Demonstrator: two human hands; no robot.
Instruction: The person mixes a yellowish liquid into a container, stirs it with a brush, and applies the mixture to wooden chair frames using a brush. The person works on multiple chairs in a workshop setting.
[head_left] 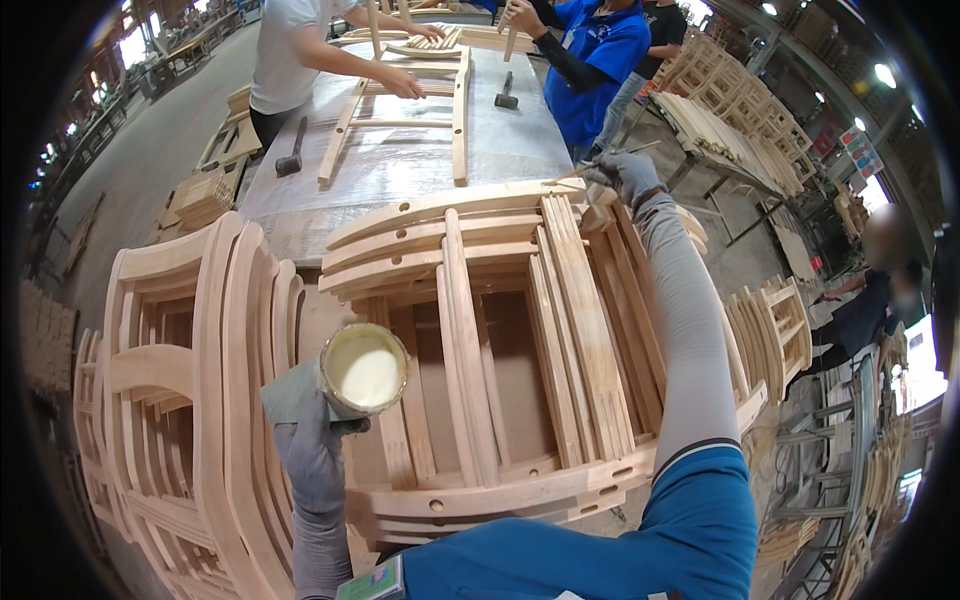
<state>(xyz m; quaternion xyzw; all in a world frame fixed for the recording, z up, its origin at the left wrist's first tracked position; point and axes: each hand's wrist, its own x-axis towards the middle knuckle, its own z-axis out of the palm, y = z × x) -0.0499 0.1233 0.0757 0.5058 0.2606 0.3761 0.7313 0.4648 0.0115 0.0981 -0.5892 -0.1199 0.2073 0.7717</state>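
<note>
My left hand (312, 455), in a grey glove, is closed around a round cup (327, 385) of thick cream-coloured liquid (364, 370). A grey-green piece of sheet or cloth (290, 393) lies between the glove and the cup's side. My right arm reaches far forward, and the gloved right hand (632, 177) is closed on a thin stick-like tool (648, 147); its working end is hard to make out. That hand is above the far right corner of a stack of pale wooden chair frames (465, 340). The cup is over the stack's left side.
More curved wooden frames (215, 390) stand upright on the left. Ahead, a plastic-covered table (290, 205) bears a chair frame (460, 110) and two mallets (290, 163). Two people work there, one in a white shirt (280, 60), one in blue (600, 50). Wooden parts (735, 130) fill a right-hand table.
</note>
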